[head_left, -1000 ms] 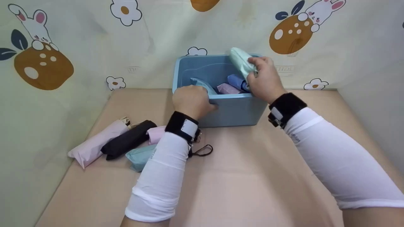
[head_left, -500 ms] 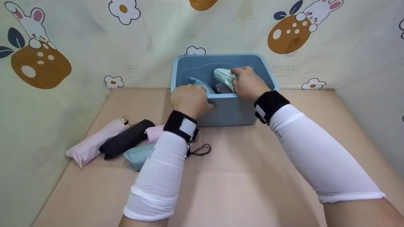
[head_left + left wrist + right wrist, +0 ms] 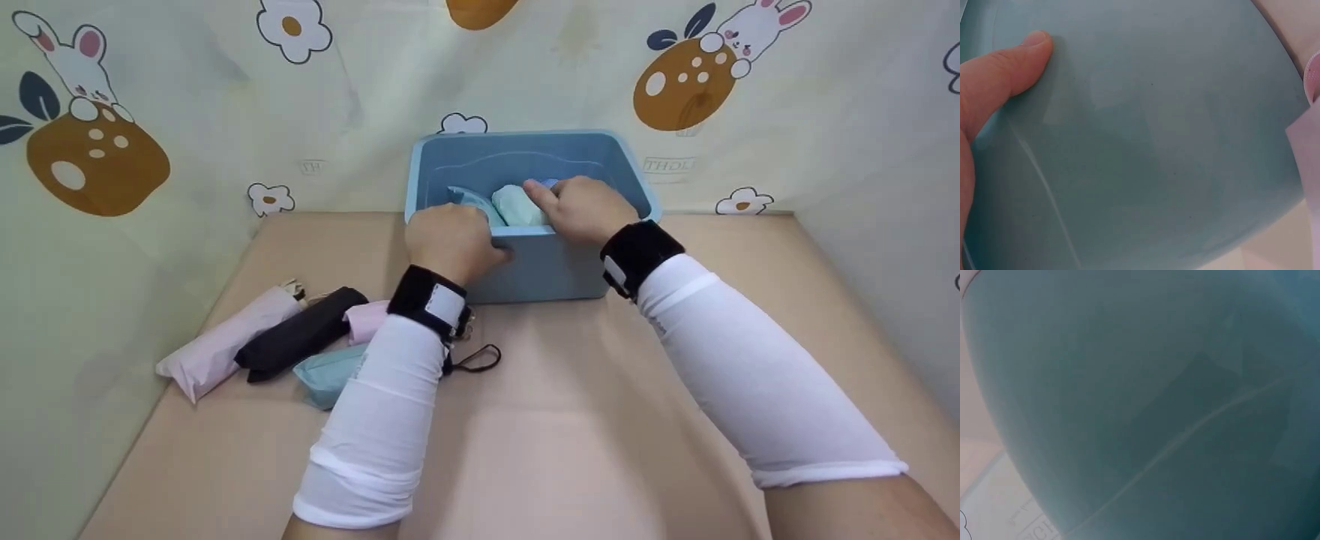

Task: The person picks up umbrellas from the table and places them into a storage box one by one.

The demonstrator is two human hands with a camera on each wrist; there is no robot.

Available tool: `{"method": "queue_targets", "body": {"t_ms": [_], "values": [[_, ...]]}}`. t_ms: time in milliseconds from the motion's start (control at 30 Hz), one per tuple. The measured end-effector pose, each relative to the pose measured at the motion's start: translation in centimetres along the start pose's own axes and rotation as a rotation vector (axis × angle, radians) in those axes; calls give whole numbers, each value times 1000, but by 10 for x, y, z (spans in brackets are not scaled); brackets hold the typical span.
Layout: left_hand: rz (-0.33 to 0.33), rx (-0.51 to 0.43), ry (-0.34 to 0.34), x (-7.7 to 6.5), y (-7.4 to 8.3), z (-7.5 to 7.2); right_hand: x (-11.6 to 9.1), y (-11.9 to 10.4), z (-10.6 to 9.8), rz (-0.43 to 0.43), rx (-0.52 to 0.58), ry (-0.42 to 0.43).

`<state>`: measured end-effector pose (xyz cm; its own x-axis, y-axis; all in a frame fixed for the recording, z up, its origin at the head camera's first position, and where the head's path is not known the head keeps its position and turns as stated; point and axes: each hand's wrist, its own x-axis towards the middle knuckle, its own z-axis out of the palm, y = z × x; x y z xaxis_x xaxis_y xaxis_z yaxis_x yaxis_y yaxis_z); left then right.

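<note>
The mint umbrella (image 3: pixel 517 206) is in the bin (image 3: pixel 547 266), a bit above and right of the middle of the head picture, between the teal umbrella (image 3: pixel 478 201) on its left and the right hand (image 3: pixel 589 210). It looks like the job just now is laying it down neatly. To do that well, I would set it flat and low beside the others, let go softly, and lift the hand straight up so nothing gets dragged out. The bin could tip if someone leans on its front edge, so a firm, light hold is best. The left hand (image 3: pixel 450 244) grips the front edge near its left end, knuckles up on top, with the thumb (image 3: pixel 1030 56) lying on the outside wall. The right hand reaches over the front edge from the right, back of the hand up, thumb pointing left right by the mint umbrella. Its other fingers are hidden, so I cannot tell how far open it is or if it has hold of anything. Both arms come up from the bottom of the picture, the right one on a slant. More umbrellas lie at the lower left: a long pink umbrella (image 3: pixel 229 345) and a black umbrella (image 3: pixel 300 334) among them.
</note>
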<state>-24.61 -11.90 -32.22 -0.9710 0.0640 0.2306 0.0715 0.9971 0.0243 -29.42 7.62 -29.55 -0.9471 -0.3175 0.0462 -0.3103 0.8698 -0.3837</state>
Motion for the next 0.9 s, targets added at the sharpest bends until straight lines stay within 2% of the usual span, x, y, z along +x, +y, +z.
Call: {"method": "queue_targets", "body": {"t_ms": [133,367,600,767,900], "values": [[-4,-8,-1,0,-1,1,-4,1,5,-33,8,86],[-16,-15,-12,-2,0,2,-10,10,10,-147,43,248],[0,7,-1,-2,-1,1,-17,21,10,-187,-10,307],[33,19,46,-3,-3,2,-24,40,10,-191,-63,354],[77,-7,87,-5,-5,4,-30,58,10,-220,-39,406]]}}
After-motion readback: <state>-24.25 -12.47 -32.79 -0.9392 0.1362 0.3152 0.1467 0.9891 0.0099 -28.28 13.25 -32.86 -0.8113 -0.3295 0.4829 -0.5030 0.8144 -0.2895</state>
